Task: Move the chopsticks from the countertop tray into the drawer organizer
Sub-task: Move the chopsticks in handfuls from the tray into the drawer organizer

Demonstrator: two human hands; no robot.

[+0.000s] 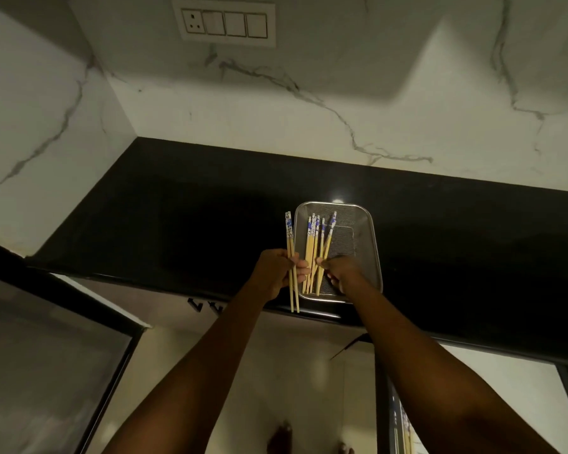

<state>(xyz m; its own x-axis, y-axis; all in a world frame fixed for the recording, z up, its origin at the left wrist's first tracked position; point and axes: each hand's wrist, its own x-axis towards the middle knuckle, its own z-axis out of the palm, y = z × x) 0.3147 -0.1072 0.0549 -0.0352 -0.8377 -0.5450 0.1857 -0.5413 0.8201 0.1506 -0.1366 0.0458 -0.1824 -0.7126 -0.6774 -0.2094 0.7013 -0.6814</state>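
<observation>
A metal mesh tray (364, 231) sits on the black countertop near its front edge. Several wooden chopsticks with blue-and-white patterned tops (313, 244) lie in its left half. My left hand (277, 271) hovers just left of the tray, shut on a pair of chopsticks (289, 237) held upright. My right hand (341, 271) reaches into the tray, its fingertips pinching one of the chopsticks there. An open drawer (404, 427) shows at the bottom right with a few chopsticks inside; my right forearm hides most of it.
The black countertop (177, 224) runs into a corner with marble walls. A switch plate (225, 22) is on the back wall. A glass-fronted cabinet door (46, 355) stands at the lower left. Pale floor lies below, with my feet (282, 437) visible.
</observation>
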